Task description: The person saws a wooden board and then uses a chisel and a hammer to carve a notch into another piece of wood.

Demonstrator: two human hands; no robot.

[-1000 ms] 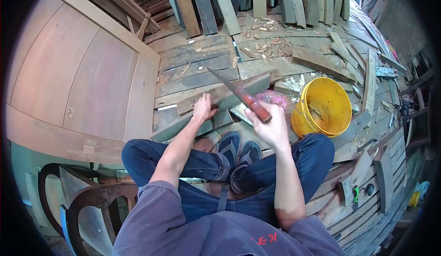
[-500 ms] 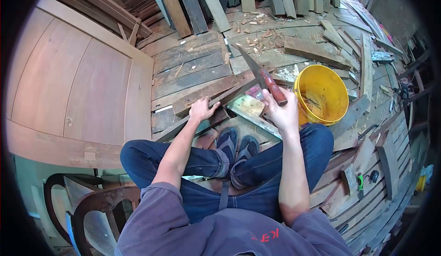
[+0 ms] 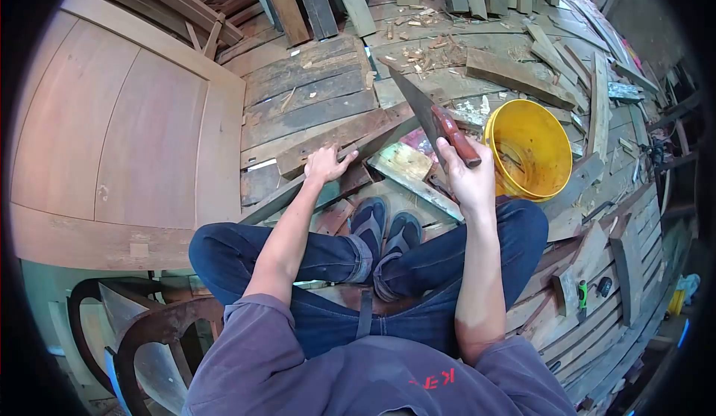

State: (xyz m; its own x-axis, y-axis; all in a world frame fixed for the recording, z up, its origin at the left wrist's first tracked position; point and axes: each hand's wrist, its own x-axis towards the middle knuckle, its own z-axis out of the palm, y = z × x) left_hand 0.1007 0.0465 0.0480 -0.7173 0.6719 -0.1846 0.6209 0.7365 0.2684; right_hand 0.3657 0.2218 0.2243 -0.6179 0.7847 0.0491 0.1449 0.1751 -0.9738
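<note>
My right hand [image 3: 470, 170] is closed on the red-brown wooden handle of a handsaw [image 3: 418, 103]; its dark blade points up and to the left. My left hand [image 3: 326, 165] grips a long narrow wooden strip [image 3: 375, 141], which lies slanting over a wider plank [image 3: 298, 157]. Between my hands, in front of my shoes, a short pale wood block [image 3: 405, 161] rests on another piece of wood. Just right of my right hand stands a yellow bucket [image 3: 531, 147] with some debris inside.
A large wooden panel [image 3: 112, 125] fills the left side, with curved chair parts [image 3: 160, 326] below it. Boards [image 3: 350, 2] lean upright at the top. Loose planks [image 3: 514, 78] and wood chips lie beyond the bucket. A green-handled tool [image 3: 582, 295] is at the lower right.
My right hand and the saw have moved slightly right, and the blade shows more of its broad side. My left hand stays on the strip. The whole view has shifted a little.
</note>
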